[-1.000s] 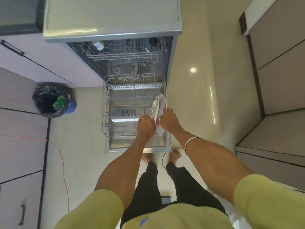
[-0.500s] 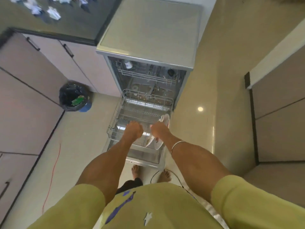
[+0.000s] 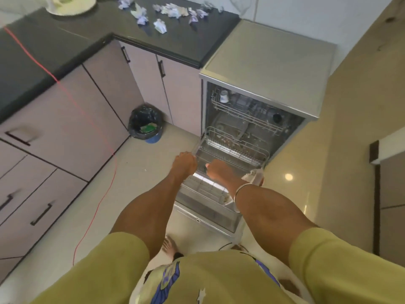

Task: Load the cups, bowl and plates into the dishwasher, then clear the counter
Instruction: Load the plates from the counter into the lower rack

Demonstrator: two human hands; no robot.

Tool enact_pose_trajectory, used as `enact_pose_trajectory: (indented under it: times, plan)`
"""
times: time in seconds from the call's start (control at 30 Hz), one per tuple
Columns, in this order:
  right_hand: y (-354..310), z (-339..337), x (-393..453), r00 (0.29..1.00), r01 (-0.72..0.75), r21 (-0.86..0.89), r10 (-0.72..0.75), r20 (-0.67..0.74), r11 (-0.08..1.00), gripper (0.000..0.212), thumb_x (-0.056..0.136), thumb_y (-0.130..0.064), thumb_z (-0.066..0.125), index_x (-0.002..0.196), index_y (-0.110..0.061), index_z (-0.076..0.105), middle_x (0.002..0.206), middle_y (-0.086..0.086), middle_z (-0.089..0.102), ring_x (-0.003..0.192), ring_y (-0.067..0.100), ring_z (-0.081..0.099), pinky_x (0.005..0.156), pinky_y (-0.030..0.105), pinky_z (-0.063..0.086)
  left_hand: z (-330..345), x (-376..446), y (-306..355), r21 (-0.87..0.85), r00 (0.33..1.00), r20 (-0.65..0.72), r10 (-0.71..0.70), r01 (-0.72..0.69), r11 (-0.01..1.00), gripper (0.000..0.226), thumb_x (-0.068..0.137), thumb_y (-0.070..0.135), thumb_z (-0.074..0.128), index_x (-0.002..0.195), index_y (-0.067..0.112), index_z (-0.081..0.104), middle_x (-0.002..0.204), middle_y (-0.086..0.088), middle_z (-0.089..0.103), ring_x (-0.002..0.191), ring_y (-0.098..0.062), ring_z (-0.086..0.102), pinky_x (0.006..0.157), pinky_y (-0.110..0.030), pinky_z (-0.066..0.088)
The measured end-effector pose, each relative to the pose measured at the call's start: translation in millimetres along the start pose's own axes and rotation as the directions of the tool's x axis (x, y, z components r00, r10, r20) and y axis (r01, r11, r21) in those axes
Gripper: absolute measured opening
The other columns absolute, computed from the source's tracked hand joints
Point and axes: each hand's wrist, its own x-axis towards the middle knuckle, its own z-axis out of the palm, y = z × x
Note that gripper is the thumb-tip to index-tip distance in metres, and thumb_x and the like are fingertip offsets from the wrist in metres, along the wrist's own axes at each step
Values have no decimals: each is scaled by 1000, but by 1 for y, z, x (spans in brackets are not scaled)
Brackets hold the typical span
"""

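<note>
1. A person stands over an open dishwasher, both arms stretched down toward its pulled-out lower rack.

2. The left hand hangs at the rack's near left corner with its fingers curled under; nothing shows in it, and whether it grips the rack's wire cannot be told.

3. The right hand is over the middle of the rack, fingers bent and seemingly empty — the motion blur leaves that uncertain.

4. A plate stands tilted on edge at the rack's right side, just beside the right wrist and partly hidden by the forearm; it appears to be lodged in the rack, with neither hand on it.

5. A white cup sits in the upper rack, inside the machine.

6. On the dark counter, a second plate waits at the far left, and crumpled paper scraps lie scattered along the back.

7. Judged from this, the loading step is partway done — one plate racked, more crockery on the counter.

8. The next move likely calls for turning left to the counter and lifting the remaining plate by its rim, with the scraps left for the bin on the floor nearby.
</note>
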Motion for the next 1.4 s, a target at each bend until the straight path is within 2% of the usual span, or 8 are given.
enact_pose_trajectory:
  times: [0.23, 0.43, 0.57, 0.7, 0.87, 1.1, 1.23, 1.4]
  plan:
    - [-142, -13, 9, 993, 55, 103, -43, -112, 993, 29, 98, -19, 43, 115, -3, 60, 118, 20, 61, 110, 39, 58, 92, 46, 49, -53, -10, -126, 19, 994, -96, -59, 61, 998, 40, 105, 17, 28, 126, -6, 53, 135, -25, 52, 125, -39, 47, 106, -44, 35]
    - [-241, -17, 50, 981, 155, 63, -146, -124, 986, 43, 102, -27, 38, 133, 2, 46, 135, 20, 50, 126, 35, 46, 105, 44, 40, -88, -11, -220, -6, 978, -125, -166, 167, 986, 38, 103, 13, 29, 122, -7, 56, 134, -25, 52, 123, -40, 47, 104, -45, 35]
    - [-294, -31, 82, 972, 209, 14, -206, -114, 978, 43, 103, -26, 36, 138, -1, 44, 138, 20, 47, 127, 35, 45, 105, 44, 38, -112, -1, -268, -46, 963, -151, -225, 220, 974, 38, 103, 13, 30, 127, -6, 54, 137, -24, 51, 126, -38, 46, 106, -44, 34]
    - [-334, -52, 120, 965, 222, 29, -216, -146, 974, 39, 97, -22, 42, 131, -2, 48, 129, 19, 51, 119, 38, 51, 94, 47, 45, -134, 32, -312, -49, 954, -162, -251, 246, 968, 40, 104, 14, 29, 135, -4, 48, 142, -23, 47, 132, -37, 42, 110, -45, 30]
    - [-379, -65, 196, 947, 290, -62, -296, -128, 955, 49, 97, -28, 43, 141, -6, 44, 144, 17, 43, 131, 37, 41, 106, 47, 38, -163, 83, -358, -51, 952, -171, -254, 249, 967, 38, 104, 11, 29, 129, -6, 52, 136, -25, 49, 127, -39, 44, 109, -47, 34]
    - [-446, -121, 301, 956, 269, -182, -285, -71, 946, 61, 102, -38, 37, 151, -4, 30, 157, 19, 26, 145, 38, 24, 115, 51, 26, -224, 170, -414, -79, 950, -159, -269, 259, 963, 37, 104, 12, 30, 129, -7, 51, 136, -25, 47, 128, -40, 42, 109, -47, 32]
    - [-471, -166, 360, 947, 279, -253, -309, -84, 926, 56, 99, -33, 38, 146, -3, 39, 149, 23, 36, 136, 40, 34, 110, 50, 35, -259, 231, -443, -165, 941, -168, -293, 266, 950, 38, 103, 12, 29, 127, -9, 50, 135, -26, 48, 126, -40, 42, 107, -48, 33]
    - [-491, -211, 401, 934, 289, -253, -330, -138, 923, 51, 99, -31, 44, 141, -2, 44, 141, 19, 43, 128, 34, 41, 103, 45, 41, -292, 287, -464, -255, 923, -237, -305, 244, 936, 45, 106, 22, 26, 139, -4, 41, 144, -21, 43, 136, -35, 36, 116, -45, 23]
